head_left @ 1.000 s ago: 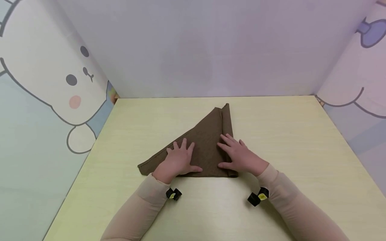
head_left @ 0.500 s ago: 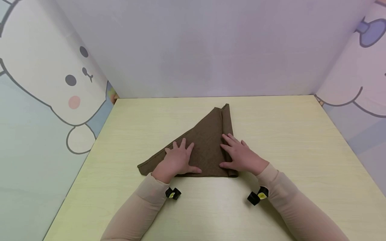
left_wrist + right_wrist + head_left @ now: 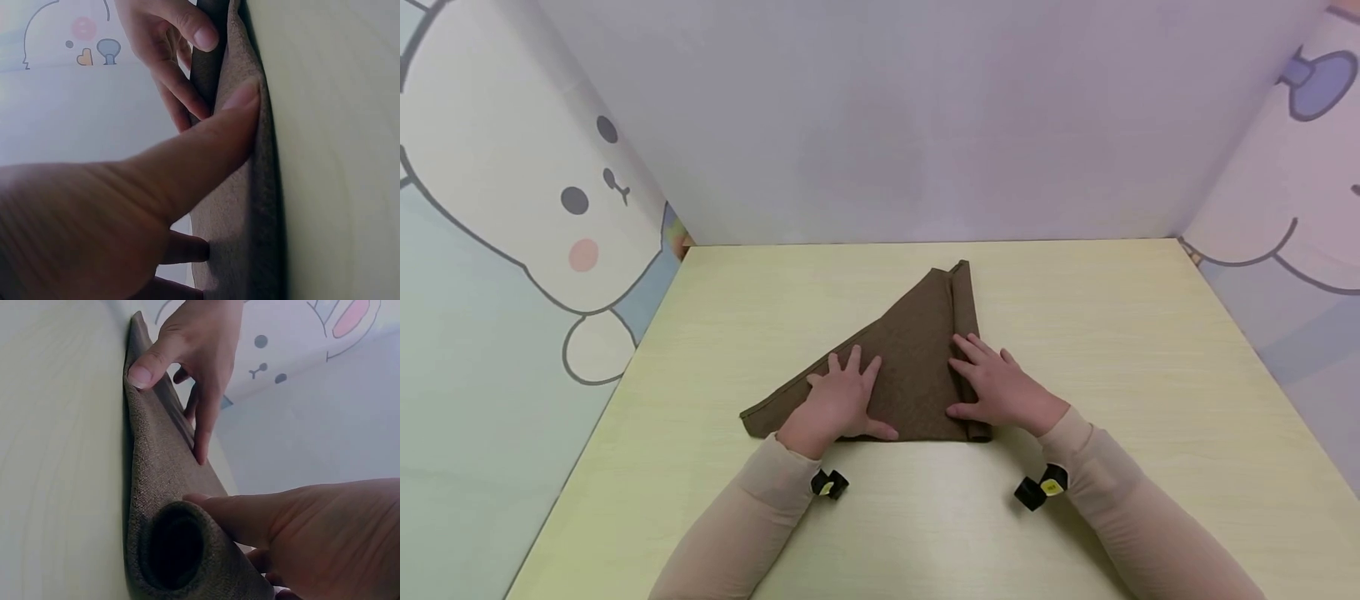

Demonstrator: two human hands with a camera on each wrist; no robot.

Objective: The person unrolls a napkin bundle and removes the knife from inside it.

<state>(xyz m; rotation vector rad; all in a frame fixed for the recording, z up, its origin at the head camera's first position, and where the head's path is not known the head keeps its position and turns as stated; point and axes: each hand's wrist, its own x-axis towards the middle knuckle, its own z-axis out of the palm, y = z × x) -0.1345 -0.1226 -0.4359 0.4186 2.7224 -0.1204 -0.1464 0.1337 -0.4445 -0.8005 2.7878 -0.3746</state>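
A brown cloth (image 3: 917, 358) lies on the table, folded roughly into a triangle. Its right side is turned into a roll (image 3: 964, 304), whose hollow end faces the right wrist view as a dark opening. My left hand (image 3: 838, 400) rests with spread fingers on the flat left part, the thumb (image 3: 212, 140) near the cloth's front edge. Across the lower part of the roll lies my right hand (image 3: 1003, 392), its fingers lightly bent and their tips at the roll's left side. In the right wrist view the right thumb (image 3: 244, 515) touches the cloth just beside the roll.
The pale wooden table (image 3: 1112, 333) extends around the cloth on every side. A plain whitish wall (image 3: 880, 125) rises at its far edge. Side panels with cartoon animals (image 3: 535, 200) flank it. Small black wrist devices (image 3: 829, 483) hang beneath both forearms.
My right hand's fingertips have shifted slightly to the right, closer to the roll. My left hand has stayed almost in place, and the cloth looks the same.
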